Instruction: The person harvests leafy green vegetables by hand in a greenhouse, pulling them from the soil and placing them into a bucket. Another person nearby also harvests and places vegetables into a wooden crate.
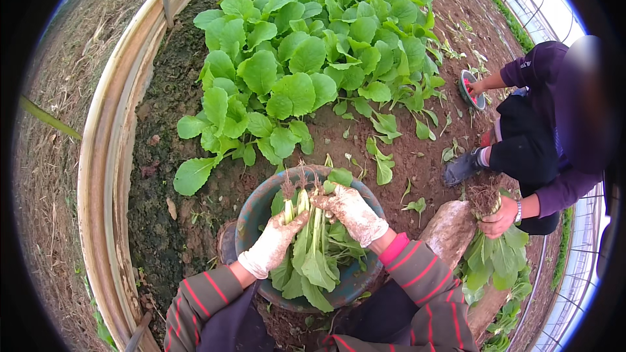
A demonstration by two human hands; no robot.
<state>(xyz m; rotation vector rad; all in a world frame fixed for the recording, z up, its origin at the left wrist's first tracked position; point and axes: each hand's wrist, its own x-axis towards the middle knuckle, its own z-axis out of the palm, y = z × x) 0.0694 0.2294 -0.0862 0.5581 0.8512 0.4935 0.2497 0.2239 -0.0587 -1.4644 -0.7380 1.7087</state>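
Note:
Roots up and leaves hanging down, a bunch of leafy greens (315,264) is gripped at the stems by my left hand (276,242), in a soil-stained white glove. My right hand (356,214), gloved the same way, has its fingers closed at the stems and roots on the bunch's right side. A small green leaf (341,176) shows just above those fingers. Both hands are over a worn blue-green basin (362,293) on the soil before me. More greens (345,242) lie inside it, partly hidden by the bunch and my hands.
Beyond the basin grows a dense bed of greens (308,58). A curved plastic sheet edge (110,156) runs along the left. To the right, a co-worker (528,122) holds a rooted bunch (499,249) in one hand and reaches into a small bowl (480,101) with the other. Pulled plants (383,161) lie on the soil.

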